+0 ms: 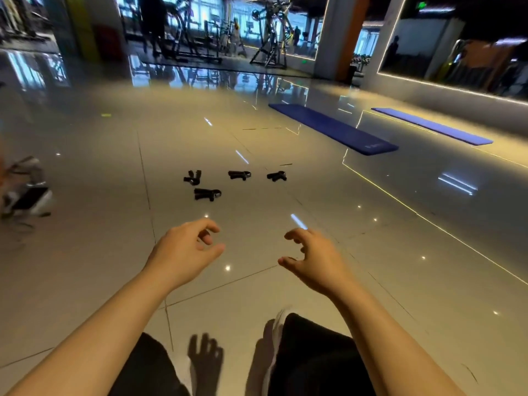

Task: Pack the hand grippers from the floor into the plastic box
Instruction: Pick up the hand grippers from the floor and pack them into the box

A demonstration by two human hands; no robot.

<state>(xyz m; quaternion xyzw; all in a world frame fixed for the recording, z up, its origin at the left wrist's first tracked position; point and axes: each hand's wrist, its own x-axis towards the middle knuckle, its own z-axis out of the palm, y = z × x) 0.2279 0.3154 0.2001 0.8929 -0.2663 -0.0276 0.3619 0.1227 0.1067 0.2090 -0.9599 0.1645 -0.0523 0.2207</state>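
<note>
A: Where are the grippers?

B: Four black grippers lie on the floor (314, 224), middle of the frame: one at left (193, 177), one in the centre (239, 175), one at right (277, 176), one nearest (207, 194). All are well apart from the hands. I see no box in the frame.

A: And the hands?

B: The left hand (185, 250) and the right hand (311, 258) hover in the lower middle, fingers loosely curled, holding nothing.

A: How will a gripper handle?

B: I judge it light and stiff, with a spring between two handles. The tiles look glossy, so it may slide if pushed. Better to pinch both handles together from above, or to take one handle near the coil.

A: Which first?

B: Probably the nearest one.
</note>
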